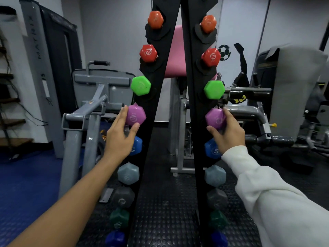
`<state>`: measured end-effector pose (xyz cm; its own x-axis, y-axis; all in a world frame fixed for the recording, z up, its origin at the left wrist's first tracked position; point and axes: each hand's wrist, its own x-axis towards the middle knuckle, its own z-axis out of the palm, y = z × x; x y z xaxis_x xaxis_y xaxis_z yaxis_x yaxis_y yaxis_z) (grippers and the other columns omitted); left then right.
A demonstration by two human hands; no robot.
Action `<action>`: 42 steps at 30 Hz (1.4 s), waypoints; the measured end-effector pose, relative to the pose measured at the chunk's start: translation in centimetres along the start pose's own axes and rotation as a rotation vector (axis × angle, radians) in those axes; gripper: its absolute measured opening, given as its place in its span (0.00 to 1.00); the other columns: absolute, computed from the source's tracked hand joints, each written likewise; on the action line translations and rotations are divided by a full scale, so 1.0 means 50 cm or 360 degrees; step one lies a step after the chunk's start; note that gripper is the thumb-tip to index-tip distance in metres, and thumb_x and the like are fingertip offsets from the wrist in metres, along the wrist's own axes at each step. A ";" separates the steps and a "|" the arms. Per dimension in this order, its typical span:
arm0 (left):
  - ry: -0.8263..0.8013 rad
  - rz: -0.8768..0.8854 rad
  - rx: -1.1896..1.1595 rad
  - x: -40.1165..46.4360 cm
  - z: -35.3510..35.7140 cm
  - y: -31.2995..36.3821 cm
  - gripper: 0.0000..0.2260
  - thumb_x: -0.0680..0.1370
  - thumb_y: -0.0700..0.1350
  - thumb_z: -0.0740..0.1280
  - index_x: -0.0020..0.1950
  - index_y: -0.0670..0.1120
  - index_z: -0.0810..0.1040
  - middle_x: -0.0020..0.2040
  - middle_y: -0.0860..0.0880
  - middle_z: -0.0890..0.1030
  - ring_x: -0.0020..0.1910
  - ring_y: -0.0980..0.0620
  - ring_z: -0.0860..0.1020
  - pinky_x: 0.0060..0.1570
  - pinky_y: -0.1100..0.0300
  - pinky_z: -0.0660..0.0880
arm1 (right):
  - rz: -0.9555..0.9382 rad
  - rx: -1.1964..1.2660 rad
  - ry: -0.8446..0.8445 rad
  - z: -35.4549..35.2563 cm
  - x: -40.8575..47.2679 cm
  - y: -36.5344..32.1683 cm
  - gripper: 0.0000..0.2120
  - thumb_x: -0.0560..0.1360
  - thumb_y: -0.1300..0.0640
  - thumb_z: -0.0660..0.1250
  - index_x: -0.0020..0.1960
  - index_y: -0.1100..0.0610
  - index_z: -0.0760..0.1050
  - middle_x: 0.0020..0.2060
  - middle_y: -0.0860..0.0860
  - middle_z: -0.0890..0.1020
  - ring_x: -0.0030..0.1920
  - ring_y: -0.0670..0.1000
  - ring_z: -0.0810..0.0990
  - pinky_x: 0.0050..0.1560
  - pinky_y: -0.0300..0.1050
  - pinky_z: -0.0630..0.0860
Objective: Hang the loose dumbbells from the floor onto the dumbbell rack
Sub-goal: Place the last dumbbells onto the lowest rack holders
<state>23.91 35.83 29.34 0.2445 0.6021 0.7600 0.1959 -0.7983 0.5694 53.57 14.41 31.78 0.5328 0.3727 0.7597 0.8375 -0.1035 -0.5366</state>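
Left hand [119,138] cups purple dumbbell [135,115] end; right hand [228,131] grips the other end [214,118]; letting go before it seats in rack [160,77] could drop it.

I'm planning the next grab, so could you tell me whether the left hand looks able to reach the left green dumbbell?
Probably yes: the left hand holds the purple dumbbell directly below the green dumbbell, with nothing between.

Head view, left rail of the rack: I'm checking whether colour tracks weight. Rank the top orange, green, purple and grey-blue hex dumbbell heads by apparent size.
1. Grey-blue hex dumbbell head, green hex dumbbell head and purple hex dumbbell head: too alike to rank, and the left hand partly covers the purple one.
2. Top orange hex dumbbell head: smallest, though farthest from the camera, so unsure.
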 end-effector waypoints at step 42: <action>-0.0351 -0.0626 0.0104 -0.283 0.042 -0.122 0.29 0.86 0.59 0.57 0.85 0.55 0.53 0.83 0.51 0.62 0.81 0.48 0.62 0.79 0.47 0.62 | 0.0500 -0.0043 -0.0312 0.057 -0.295 0.176 0.27 0.78 0.53 0.70 0.76 0.53 0.69 0.74 0.54 0.72 0.74 0.53 0.70 0.76 0.43 0.62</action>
<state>21.25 32.18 14.44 0.3345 0.8527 0.4012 0.3722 -0.5106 0.7751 52.74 10.62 14.84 0.7332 0.4882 0.4733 0.6411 -0.2641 -0.7206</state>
